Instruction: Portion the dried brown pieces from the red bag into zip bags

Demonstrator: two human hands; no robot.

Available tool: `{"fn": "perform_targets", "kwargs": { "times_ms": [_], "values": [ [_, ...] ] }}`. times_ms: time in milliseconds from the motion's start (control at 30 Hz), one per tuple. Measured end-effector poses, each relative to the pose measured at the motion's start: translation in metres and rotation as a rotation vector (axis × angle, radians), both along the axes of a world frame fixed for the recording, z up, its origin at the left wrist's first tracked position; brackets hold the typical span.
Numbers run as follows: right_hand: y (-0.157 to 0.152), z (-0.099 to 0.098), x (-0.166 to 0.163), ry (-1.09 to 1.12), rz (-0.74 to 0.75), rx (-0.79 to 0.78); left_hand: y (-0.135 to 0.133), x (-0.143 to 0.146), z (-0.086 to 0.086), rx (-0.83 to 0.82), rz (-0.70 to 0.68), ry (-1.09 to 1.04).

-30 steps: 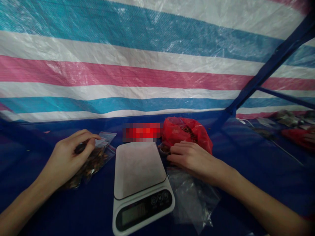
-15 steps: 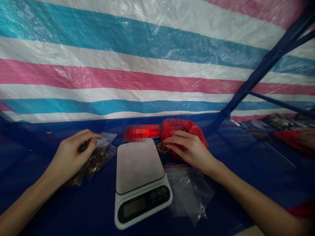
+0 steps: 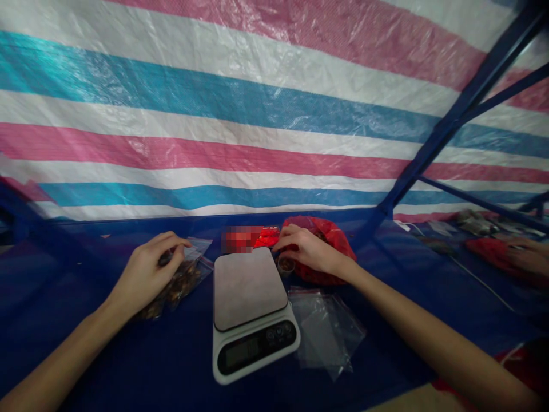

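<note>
My left hand (image 3: 148, 270) is curled, its fingertips pinching a small dark thing over clear zip bags filled with brown pieces (image 3: 182, 278) on the blue table. A white kitchen scale (image 3: 251, 312) with a bare platform stands in the middle. My right hand (image 3: 305, 249) reaches over a red plastic bag (image 3: 328, 240), fingers bent together above a small round cup (image 3: 285, 265) at the scale's far right corner; what they hold is hidden. Empty clear zip bags (image 3: 326, 329) lie right of the scale.
A red packet (image 3: 266, 236) lies behind the scale. A striped pink, white and blue tarp (image 3: 257, 114) forms the back wall, with blue frame bars (image 3: 433, 149) at right. Another person's hand (image 3: 525, 256) and more bags are at the far right.
My right hand has moved from the near side of the red bag up and left, over the small cup. The left hand stays on the filled bags. The view has tilted upward.
</note>
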State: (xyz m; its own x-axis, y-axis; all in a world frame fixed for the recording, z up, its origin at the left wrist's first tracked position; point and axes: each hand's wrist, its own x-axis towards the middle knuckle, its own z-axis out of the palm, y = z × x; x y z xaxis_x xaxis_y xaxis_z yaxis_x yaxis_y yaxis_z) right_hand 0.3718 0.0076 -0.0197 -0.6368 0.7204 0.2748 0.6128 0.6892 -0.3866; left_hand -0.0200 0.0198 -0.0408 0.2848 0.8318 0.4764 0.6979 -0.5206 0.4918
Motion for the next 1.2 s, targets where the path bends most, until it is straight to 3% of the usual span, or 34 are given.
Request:
{"fn": "perform_targets", "kwargs": {
  "times_ms": [433,633,800,1000,1200],
  "values": [
    [-0.004,-0.013,-0.004,0.028,-0.047,0.023,-0.003,0.002,0.003,0.012,-0.006,0.007],
    [-0.011,0.01,0.009,0.288,-0.136,0.109,-0.004,0.002,0.005,0.021,-0.001,0.016],
    [-0.024,0.023,0.019,0.322,0.039,-0.062,-0.004,0.004,0.005,0.019,0.01,0.013],
    [-0.03,0.024,0.021,0.25,0.1,-0.137,-0.005,0.002,0.004,0.0,0.021,0.009],
    [-0.014,0.033,0.084,0.087,-0.216,-0.023,-0.006,0.005,0.008,-0.002,0.04,0.015]
  ]
}}
